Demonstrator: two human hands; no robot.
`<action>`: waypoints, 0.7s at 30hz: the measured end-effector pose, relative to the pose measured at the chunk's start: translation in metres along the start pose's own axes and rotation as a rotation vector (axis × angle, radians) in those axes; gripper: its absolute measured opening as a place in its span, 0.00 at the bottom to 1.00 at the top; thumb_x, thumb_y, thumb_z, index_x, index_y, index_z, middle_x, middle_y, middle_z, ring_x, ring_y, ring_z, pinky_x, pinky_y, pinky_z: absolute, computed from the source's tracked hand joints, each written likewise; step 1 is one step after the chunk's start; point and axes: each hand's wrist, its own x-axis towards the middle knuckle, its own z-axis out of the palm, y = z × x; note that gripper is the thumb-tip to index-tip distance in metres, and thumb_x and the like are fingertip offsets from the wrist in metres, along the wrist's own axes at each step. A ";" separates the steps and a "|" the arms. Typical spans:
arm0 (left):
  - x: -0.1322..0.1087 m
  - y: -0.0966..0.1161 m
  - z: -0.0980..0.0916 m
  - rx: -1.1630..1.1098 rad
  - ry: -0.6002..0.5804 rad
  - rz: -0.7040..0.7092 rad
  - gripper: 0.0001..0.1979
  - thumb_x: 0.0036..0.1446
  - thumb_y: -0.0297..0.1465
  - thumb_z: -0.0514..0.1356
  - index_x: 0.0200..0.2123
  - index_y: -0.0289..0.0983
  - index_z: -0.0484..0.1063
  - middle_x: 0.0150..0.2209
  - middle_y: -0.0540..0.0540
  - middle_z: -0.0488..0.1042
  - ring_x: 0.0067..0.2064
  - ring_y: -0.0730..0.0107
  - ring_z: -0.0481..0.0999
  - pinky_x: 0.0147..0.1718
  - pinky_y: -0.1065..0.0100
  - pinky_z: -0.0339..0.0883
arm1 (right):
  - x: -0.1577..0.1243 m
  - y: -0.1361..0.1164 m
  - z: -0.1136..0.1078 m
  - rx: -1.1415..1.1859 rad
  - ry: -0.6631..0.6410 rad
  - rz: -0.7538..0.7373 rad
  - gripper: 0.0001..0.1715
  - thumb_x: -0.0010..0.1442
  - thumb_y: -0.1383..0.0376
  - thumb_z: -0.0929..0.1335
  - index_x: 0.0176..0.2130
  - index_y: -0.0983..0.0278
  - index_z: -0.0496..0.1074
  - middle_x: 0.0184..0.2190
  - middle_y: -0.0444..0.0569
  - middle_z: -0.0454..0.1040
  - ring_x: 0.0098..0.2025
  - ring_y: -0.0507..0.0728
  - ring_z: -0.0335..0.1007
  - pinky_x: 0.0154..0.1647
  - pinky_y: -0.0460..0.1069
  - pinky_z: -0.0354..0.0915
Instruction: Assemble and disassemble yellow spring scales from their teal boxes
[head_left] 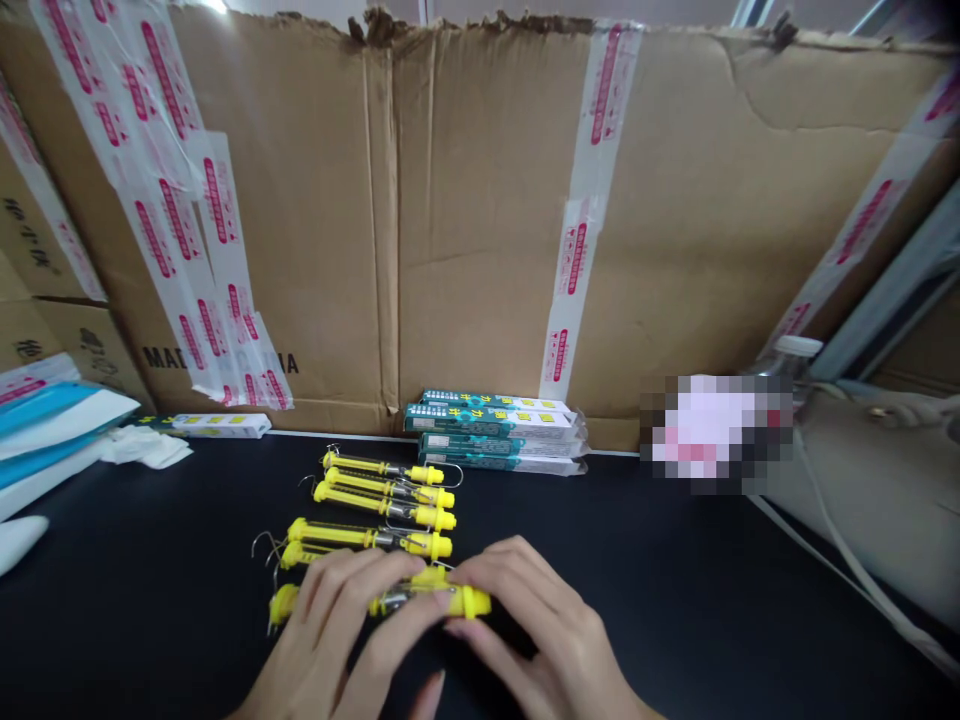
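Long yellow plastic spring scale [409, 601] lies left-to-right on the black bench [150, 620], fingers clamped on it, left hand [334, 630] mid-body, right hand [536, 640] at its right end.

Spring scales [384, 497] on desk [150, 600]; pkgs [495, 430] bhd them, carton [480, 220] bhd pkgs.

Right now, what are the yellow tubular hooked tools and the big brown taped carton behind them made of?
The yellow tubes look like glossy moulded plastic, judging by the even colour and sheen. Their thin hooks look like bright metal wire, probably steel; the metal is unclear. The carton looks like corrugated cardboard, with a ragged torn top edge.
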 end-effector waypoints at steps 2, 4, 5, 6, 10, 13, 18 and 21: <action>0.001 -0.005 0.002 0.134 -0.018 0.012 0.13 0.68 0.28 0.55 0.52 0.33 0.73 0.48 0.38 0.78 0.50 0.56 0.77 0.49 0.56 0.67 | -0.006 -0.001 -0.009 -0.007 0.029 0.046 0.09 0.70 0.62 0.69 0.50 0.61 0.73 0.39 0.49 0.82 0.37 0.56 0.79 0.40 0.47 0.76; 0.000 -0.010 0.005 0.224 -0.045 0.050 0.14 0.71 0.28 0.51 0.52 0.31 0.73 0.46 0.40 0.80 0.46 0.58 0.80 0.47 0.58 0.67 | -0.015 -0.001 -0.018 -0.033 0.053 0.121 0.10 0.68 0.59 0.71 0.48 0.59 0.74 0.39 0.47 0.84 0.36 0.56 0.82 0.39 0.45 0.77; -0.002 -0.012 0.007 0.240 -0.065 0.075 0.15 0.72 0.27 0.49 0.52 0.31 0.73 0.44 0.42 0.82 0.43 0.61 0.81 0.45 0.60 0.68 | -0.019 -0.001 -0.023 -0.043 0.057 0.159 0.10 0.68 0.58 0.72 0.48 0.58 0.75 0.39 0.47 0.85 0.36 0.57 0.83 0.39 0.45 0.78; -0.004 -0.014 0.008 0.245 -0.088 0.105 0.16 0.73 0.26 0.47 0.51 0.33 0.74 0.41 0.45 0.83 0.39 0.64 0.82 0.44 0.62 0.68 | -0.023 -0.001 -0.026 -0.050 0.055 0.196 0.11 0.67 0.58 0.72 0.47 0.58 0.76 0.39 0.46 0.85 0.37 0.57 0.84 0.40 0.45 0.78; -0.013 -0.017 0.009 0.265 -0.164 0.174 0.21 0.76 0.25 0.42 0.48 0.38 0.75 0.35 0.52 0.84 0.34 0.68 0.84 0.40 0.65 0.70 | -0.033 0.000 -0.035 -0.036 0.021 0.294 0.13 0.64 0.56 0.74 0.48 0.55 0.77 0.39 0.43 0.86 0.35 0.56 0.84 0.38 0.43 0.78; -0.009 -0.017 0.005 0.292 -0.178 0.169 0.23 0.77 0.26 0.40 0.46 0.38 0.76 0.34 0.51 0.84 0.32 0.67 0.85 0.36 0.65 0.73 | -0.032 0.001 -0.035 0.035 0.009 0.366 0.19 0.63 0.53 0.74 0.51 0.55 0.76 0.35 0.43 0.84 0.30 0.54 0.82 0.34 0.43 0.78; 0.000 -0.013 0.005 0.188 -0.164 0.176 0.25 0.79 0.32 0.39 0.41 0.39 0.75 0.23 0.55 0.78 0.19 0.72 0.79 0.15 0.67 0.63 | -0.029 0.002 -0.029 0.029 -0.041 0.541 0.19 0.74 0.50 0.60 0.46 0.59 0.71 0.30 0.45 0.79 0.28 0.54 0.77 0.29 0.45 0.73; -0.001 -0.012 0.009 0.162 -0.084 0.161 0.19 0.78 0.33 0.45 0.38 0.38 0.73 0.19 0.58 0.74 0.16 0.73 0.75 0.14 0.66 0.61 | -0.028 0.006 -0.024 -0.079 -0.090 0.596 0.22 0.75 0.49 0.57 0.35 0.58 0.66 0.20 0.39 0.70 0.21 0.53 0.70 0.22 0.45 0.64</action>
